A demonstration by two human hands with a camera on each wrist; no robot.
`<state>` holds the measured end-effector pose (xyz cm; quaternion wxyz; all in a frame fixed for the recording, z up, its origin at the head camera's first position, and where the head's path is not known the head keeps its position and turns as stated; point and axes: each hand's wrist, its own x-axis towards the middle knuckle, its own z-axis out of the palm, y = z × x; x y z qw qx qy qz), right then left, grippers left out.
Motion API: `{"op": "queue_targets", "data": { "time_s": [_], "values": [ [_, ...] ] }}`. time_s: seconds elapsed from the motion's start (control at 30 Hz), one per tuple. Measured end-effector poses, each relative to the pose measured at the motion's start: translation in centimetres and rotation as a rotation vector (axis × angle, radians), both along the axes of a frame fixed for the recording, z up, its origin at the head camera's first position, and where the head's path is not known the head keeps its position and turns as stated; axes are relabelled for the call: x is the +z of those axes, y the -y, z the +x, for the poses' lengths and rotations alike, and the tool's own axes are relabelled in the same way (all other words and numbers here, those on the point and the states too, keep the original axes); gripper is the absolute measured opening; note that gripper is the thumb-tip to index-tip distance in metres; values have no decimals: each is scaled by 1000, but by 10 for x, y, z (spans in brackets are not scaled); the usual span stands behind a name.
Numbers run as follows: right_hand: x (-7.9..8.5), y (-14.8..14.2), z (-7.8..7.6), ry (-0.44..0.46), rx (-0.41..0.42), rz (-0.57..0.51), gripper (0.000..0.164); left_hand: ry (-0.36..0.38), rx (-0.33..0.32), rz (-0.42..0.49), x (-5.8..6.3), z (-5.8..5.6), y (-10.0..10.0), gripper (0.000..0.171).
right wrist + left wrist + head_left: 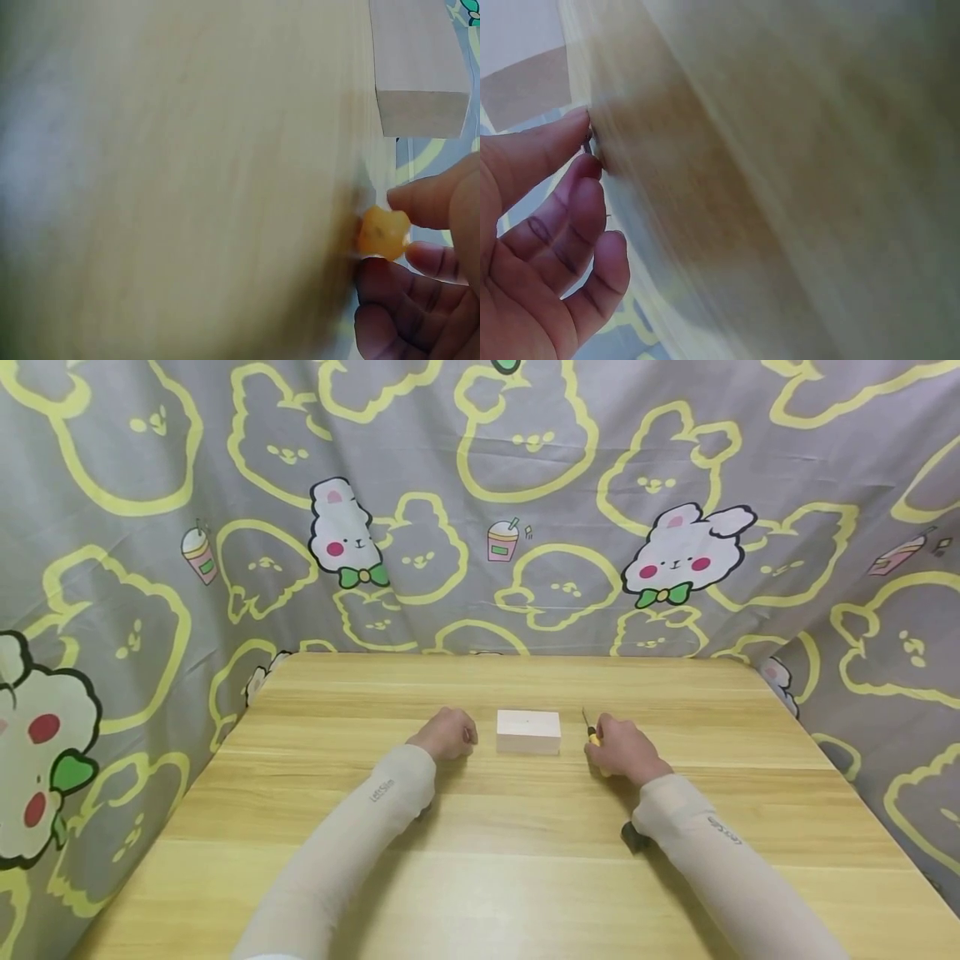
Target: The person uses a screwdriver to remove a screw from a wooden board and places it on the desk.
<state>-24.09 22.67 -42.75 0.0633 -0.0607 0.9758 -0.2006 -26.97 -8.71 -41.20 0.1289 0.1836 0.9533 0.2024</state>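
Note:
A pale rectangular wooden block (pixel 528 731) lies on the table between the two hands, with a tiny dark spot on its top face. Just left of the block, the left hand (pixel 447 733) pinches a small dark metal piece (pixel 587 141) between thumb and index finger. It may be a screw, but most of it is hidden. To the right of the block, the right hand (pixel 624 748) grips a screwdriver by its yellow and black handle (pixel 385 233). The thin shaft (pixel 587 717) points away from the person. Neither hand touches the block.
The light wood-grain table (pixel 480 877) spreads around the hands. A grey curtain (pixel 420 460) with cartoon rabbits and yellow outlines hangs behind the table and along both sides. A black wrist device (pixel 634 837) sits under the right sleeve.

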Motion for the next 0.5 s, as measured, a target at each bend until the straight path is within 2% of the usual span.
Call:
{"op": "queue_targets", "data": {
  "time_s": [0.2, 0.4, 0.5],
  "values": [
    [6, -8, 2, -35, -4, -25, 28, -50, 18, 7, 5, 2, 5, 12],
    [13, -28, 6, -183, -18, -42, 28, -177, 100, 95, 12, 5, 25, 18],
    [14, -40, 9, -269, -26, -26, 28, -261, 115, 113, 12, 8, 38, 24]
  ]
}}
